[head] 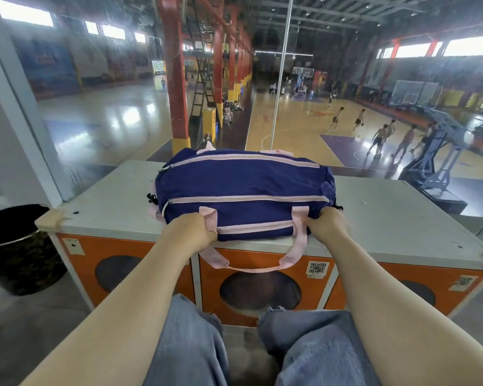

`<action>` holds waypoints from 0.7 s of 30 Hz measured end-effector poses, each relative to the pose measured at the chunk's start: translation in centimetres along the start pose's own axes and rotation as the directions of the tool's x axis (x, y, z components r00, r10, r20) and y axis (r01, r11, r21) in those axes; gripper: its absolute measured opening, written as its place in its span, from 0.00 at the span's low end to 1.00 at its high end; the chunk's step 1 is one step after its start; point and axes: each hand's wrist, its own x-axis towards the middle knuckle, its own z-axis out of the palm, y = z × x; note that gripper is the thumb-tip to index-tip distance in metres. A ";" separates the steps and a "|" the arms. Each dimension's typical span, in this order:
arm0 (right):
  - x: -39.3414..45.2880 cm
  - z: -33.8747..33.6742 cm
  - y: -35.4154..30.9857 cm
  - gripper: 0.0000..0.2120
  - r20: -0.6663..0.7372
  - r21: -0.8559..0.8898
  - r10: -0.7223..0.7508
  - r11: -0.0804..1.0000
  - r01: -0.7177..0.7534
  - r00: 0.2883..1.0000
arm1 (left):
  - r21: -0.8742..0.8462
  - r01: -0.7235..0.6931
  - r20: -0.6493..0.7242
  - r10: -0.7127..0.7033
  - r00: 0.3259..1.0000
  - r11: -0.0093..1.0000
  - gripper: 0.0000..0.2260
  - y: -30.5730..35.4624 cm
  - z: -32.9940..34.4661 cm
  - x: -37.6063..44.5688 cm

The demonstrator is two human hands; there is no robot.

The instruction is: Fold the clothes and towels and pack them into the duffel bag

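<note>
A navy blue duffel bag (pixel 246 185) with pale pink zips and straps lies on the grey top of a cabinet (pixel 388 218), all its zips closed. My left hand (pixel 191 231) grips the bag's near edge at the base of the left pink strap. At the base of the right pink strap my right hand (pixel 328 225) grips the near edge too. A pink handle loop (pixel 251 267) hangs down over the cabinet front. No clothes or towels are visible.
The cabinet has orange fronts (pixel 262 291) with round dark openings. A black bin (pixel 17 246) stands on the floor at the left. Behind the cabinet a glass wall (pixel 123 93) overlooks a sports hall. My knees in blue jeans (pixel 195 344) are near the cabinet.
</note>
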 end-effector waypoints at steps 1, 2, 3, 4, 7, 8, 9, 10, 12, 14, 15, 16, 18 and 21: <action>0.0 -0.1 -0.1 0.12 0.021 -0.034 0.004 0.999 -0.003 1.000 | -0.002 -0.010 -0.030 0.010 0.999 1.000 0.20 -0.2 0.4 0.0; -0.2 -0.4 -0.3 0.14 0.055 -0.071 0.015 0.997 -0.011 0.998 | 0.014 -0.036 -0.090 0.037 0.995 0.999 0.19 -0.4 0.7 -0.2; -0.2 -0.5 -0.4 0.16 0.091 -0.117 0.030 0.993 -0.020 0.995 | 0.035 -0.069 -0.160 0.073 0.984 0.997 0.18 -0.5 0.7 -0.6; -0.7 -0.9 -0.8 0.17 0.121 -0.153 0.051 0.988 -0.032 0.991 | 0.044 -0.108 -0.231 0.115 0.966 0.993 0.17 -0.5 0.5 -1.1; -1.5 -1.2 -1.2 0.27 0.159 -0.058 0.060 0.997 -0.051 0.985 | 0.036 -0.314 -0.359 0.306 0.882 0.949 0.10 -0.3 -0.2 -2.5; -2.3 -1.5 -1.6 0.31 0.149 0.004 0.075 0.997 -0.076 0.986 | 0.037 -0.380 -0.371 0.366 0.854 0.924 0.08 0.0 -0.4 -3.1; -3.0 -1.6 -2.0 0.34 0.120 0.048 0.078 0.995 -0.084 0.990 | 0.040 -0.422 -0.385 0.404 0.830 0.906 0.07 0.2 -0.4 -3.5; -3.7 -1.8 -2.4 0.36 0.088 0.091 0.075 0.992 -0.083 0.993 | 0.040 -0.450 -0.398 0.427 0.812 0.892 0.07 0.3 -0.5 -3.8; -5.3 -2.0 -3.2 0.37 0.032 0.145 0.026 0.989 -0.031 0.999 | 0.083 -0.474 -0.428 0.461 0.777 0.877 0.10 0.6 -0.5 -3.8; -6.4 -2.6 -3.7 0.38 -0.020 0.073 -0.062 0.995 0.063 0.998 | 0.155 -0.479 -0.437 0.495 0.751 0.864 0.16 1.2 -1.2 -4.0; -6.6 -2.9 -4.2 0.38 -0.040 0.008 -0.131 0.991 0.132 0.991 | 0.169 -0.484 -0.424 0.507 0.750 0.858 0.20 1.3 -1.6 -3.8; -6.9 -3.7 -4.7 0.38 -0.052 -0.049 -0.191 0.981 0.188 0.980 | 0.168 -0.497 -0.411 0.519 0.750 0.851 0.23 1.8 -2.4 -4.0; -6.3 -5.0 -6.0 0.38 -0.095 -0.105 -0.313 0.947 0.303 0.945 | 0.170 -0.522 -0.412 0.542 0.733 0.836 0.26 2.5 -3.7 -3.4; -3.8 -6.2 -8.3 0.37 -0.136 -0.117 -0.416 0.908 0.402 0.899 | 0.208 -0.517 -0.415 0.553 0.722 0.830 0.27 3.9 -5.8 -0.3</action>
